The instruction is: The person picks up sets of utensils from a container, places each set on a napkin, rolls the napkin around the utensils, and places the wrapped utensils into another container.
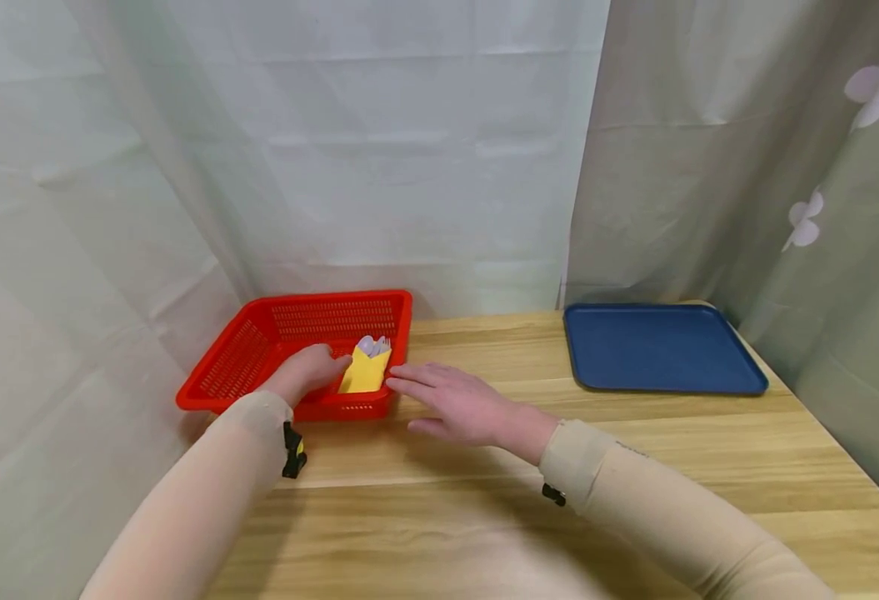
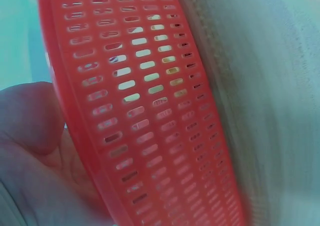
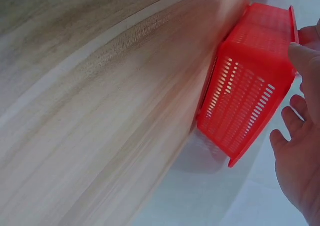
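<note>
A yellow cutlery pouch point(image 1: 365, 372) lies in the right part of a red plastic basket point(image 1: 217, 367). A pale plastic spoon point(image 1: 366, 343) and a fork point(image 1: 386, 343) stick out of its top, with another utensil handle between them. My left hand point(image 1: 310, 369) reaches over the near rim into the basket, its fingertips right at the pouch's left edge; its lower fingers are hidden. Outside the basket, my right hand point(image 1: 457, 406) is held with straight, spread fingers, their tips close to the right rim. In the left wrist view, the thumb point(image 2: 32, 116) shows beyond the basket's slotted wall.
A blue tray point(image 1: 664, 350) lies at the back right of the wooden table point(image 1: 499, 337). Pale curtains point(image 1: 409, 150) hang behind the table and on both sides. The basket stands at the back left, near the left curtain.
</note>
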Motion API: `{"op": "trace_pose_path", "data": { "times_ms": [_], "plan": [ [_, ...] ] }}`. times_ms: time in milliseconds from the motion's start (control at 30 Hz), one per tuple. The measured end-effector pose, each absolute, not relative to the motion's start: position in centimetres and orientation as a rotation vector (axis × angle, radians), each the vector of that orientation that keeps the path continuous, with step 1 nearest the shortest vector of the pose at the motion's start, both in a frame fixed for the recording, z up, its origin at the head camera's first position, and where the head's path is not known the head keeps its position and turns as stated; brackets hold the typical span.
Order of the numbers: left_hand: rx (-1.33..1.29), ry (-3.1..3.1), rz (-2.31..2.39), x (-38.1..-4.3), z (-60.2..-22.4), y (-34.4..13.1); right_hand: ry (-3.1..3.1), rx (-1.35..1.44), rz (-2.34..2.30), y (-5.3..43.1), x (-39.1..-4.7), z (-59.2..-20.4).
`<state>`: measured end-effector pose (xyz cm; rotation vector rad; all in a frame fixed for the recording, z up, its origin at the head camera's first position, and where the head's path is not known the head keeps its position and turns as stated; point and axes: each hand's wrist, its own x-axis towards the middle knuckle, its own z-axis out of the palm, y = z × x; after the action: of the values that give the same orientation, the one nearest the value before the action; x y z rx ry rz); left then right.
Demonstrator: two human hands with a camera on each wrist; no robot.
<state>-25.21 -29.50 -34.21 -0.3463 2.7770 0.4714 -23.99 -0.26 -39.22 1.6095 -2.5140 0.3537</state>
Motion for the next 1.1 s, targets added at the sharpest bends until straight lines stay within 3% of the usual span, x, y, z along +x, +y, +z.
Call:
{"op": "trace_pose_path", "data": {
  "times_ms": [600, 1100],
  "plan": [
    [-0.162, 2.937, 0.489, -20.9, -33.4, -27.9, -2.582, 1.470, 0.279, 1.7, -21.7, -38.0],
    [0.003, 3.108, 0.333, -20.2, -34.3, -25.4, -2.539, 1.350, 0.301, 4.8, -21.4, -37.8]
  ]
}}
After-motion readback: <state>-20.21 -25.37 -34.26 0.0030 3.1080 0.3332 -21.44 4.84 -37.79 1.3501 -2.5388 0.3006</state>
